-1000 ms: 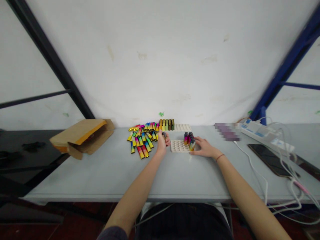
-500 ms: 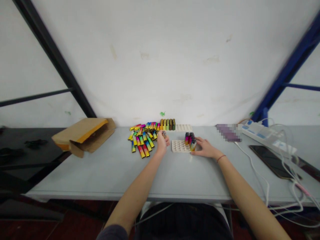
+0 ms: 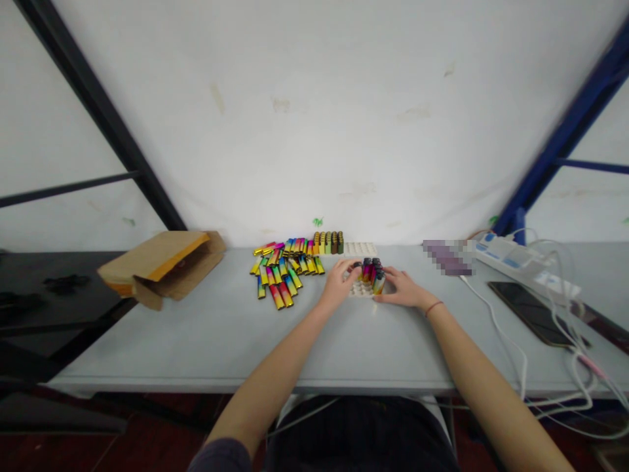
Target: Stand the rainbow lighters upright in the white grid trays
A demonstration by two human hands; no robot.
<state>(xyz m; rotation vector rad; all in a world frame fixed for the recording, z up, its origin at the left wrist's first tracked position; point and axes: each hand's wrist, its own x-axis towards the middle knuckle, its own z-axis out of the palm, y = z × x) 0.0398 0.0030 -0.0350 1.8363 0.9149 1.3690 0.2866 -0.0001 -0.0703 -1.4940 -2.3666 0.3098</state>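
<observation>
My left hand (image 3: 341,283) is closed on a lighter (image 3: 358,267) with a dark top, upright over the white tray (image 3: 361,288) of round holes. The lighter's lower part is partly hidden by my fingers. Several rainbow-metallic lighters (image 3: 378,282) with black tops stand at the tray's right end. There my right hand (image 3: 403,290) grips the tray, its thumb at the near edge and its fingers beside the standing lighters. To the left lies a loose pile of shiny multicoloured lighters (image 3: 280,275).
Against the wall, more lighters (image 3: 328,242) stand in rows beside a second white tray (image 3: 361,249). An open cardboard box (image 3: 162,265) lies at the left. On the right are a blurred purple item (image 3: 447,257), a power strip (image 3: 521,262), a black phone (image 3: 535,314) and white cables (image 3: 496,321).
My left hand has moved right, from beside the pile to over the tray, bringing a lighter with it. My right hand has stayed at the tray's right end.
</observation>
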